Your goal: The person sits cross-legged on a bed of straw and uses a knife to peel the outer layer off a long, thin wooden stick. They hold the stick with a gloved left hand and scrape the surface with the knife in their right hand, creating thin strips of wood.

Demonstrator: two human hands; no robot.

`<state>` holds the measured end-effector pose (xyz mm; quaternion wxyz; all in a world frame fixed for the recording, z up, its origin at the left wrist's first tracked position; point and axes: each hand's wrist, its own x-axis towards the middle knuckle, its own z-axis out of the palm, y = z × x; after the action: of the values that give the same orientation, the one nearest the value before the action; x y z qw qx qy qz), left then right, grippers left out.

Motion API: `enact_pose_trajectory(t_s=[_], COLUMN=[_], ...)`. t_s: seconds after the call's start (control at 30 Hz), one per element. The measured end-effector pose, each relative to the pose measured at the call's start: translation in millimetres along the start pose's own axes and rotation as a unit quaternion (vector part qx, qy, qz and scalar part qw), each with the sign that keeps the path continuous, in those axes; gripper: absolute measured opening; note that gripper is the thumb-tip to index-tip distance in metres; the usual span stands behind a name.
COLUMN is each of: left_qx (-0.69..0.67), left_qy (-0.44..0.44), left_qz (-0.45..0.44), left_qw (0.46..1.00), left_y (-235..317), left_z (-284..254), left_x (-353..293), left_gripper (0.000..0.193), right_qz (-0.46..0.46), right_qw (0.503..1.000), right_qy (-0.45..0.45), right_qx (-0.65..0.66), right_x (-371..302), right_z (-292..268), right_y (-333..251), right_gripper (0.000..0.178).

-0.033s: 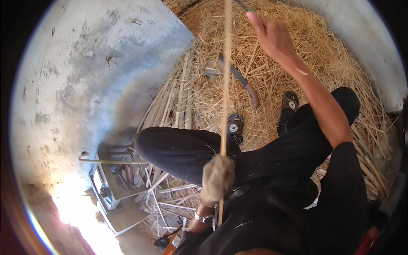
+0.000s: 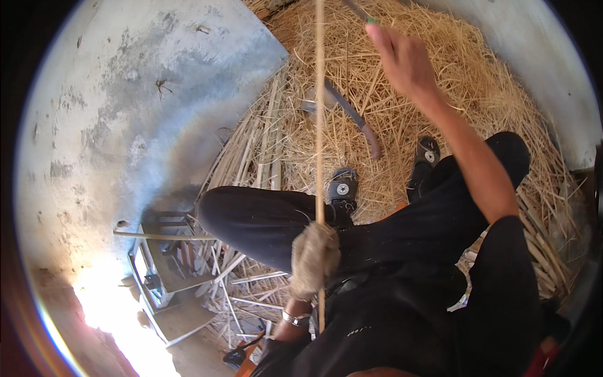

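Note:
My left hand (image 2: 314,261), in a grubby knit glove, is closed around a long thin bamboo strip (image 2: 320,125). The strip runs from my lap up past the top edge of the picture, with its lower end below the glove. My bare right hand (image 2: 405,63) is stretched forward, its fingers wrapped round a knife (image 2: 357,9) with a bit of green at the handle. The dark blade points to the upper left, its tip out of view. Between the blade and the strip a gap shows; whether they touch further up is hidden.
A curved blade with a brown handle (image 2: 355,116) lies on a heap of shavings (image 2: 452,81) beyond my feet. Split strips (image 2: 251,151) lie along the left. A wooden frame (image 2: 169,276) stands low at left, near a stained wall (image 2: 125,94). Another wall rises at the far right.
The bamboo strip and my gloved left hand have shifted slightly left. My right hand with the knife is a little lower.

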<state>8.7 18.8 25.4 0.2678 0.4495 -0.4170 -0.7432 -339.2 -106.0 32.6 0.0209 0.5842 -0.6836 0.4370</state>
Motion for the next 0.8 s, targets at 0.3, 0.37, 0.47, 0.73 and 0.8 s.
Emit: enact_pose_trajectory(t_s=[0.3,0.37,0.47,0.73,0.8], left_qx=[0.049,0.038,0.040,0.088,0.147], left_qy=[0.023,0.004,0.029,-0.036,0.015], left_qz=[0.039,0.041,0.060,0.011,-0.006], left_qw=[0.998,0.998,0.997,0.995,0.989], left_y=[33,29,24,4,5], left_z=[-11,-14,-8,-16,-12], left_x=[21,21,25,1,-1], left_gripper=[0.038,0.036,0.035,0.038,0.040], right_qz=[-0.236,-0.248,-0.259,0.050,0.083], right_qw=[0.946,0.951,0.957,0.994,0.994], right_qy=[-0.175,-0.153,-0.114,-0.024,0.032], right_qx=[0.140,0.104,0.066,-0.094,-0.068], right_x=[-115,-116,-115,-9,8], right_z=[30,34,41,31,4], right_y=[-85,-84,-77,4,41], right_gripper=[0.052,0.053,0.054,0.060,0.063])
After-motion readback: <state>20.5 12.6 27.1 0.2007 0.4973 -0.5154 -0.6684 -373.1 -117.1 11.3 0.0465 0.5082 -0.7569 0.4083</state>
